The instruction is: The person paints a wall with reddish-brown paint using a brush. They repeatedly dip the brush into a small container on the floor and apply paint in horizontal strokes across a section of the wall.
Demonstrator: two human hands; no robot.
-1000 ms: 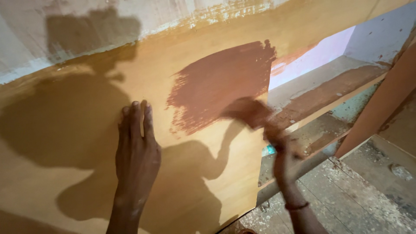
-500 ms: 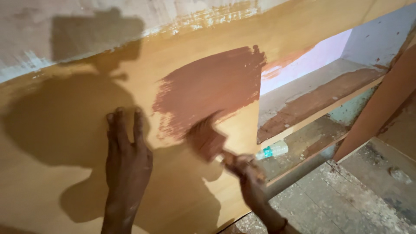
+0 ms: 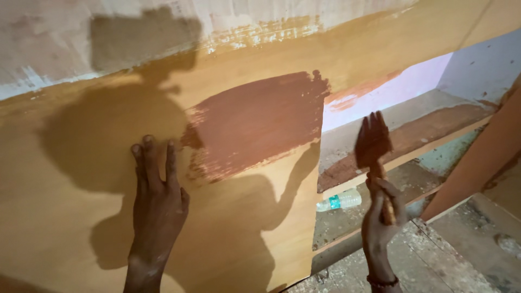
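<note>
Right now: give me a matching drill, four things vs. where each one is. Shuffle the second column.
Things:
1. left hand
2. paintbrush
3. plastic bottle
4. reddish-brown paint patch

Places:
A. lying on the lower shelf
B. pressed flat on the wooden panel
C. on the panel, above and right of the flat hand
D. held upright in the right hand, off the panel

Pairs: 1-B, 2-D, 3-A, 4-C

Head camera looks down, close over a wooden board point(image 3: 81, 179)
</note>
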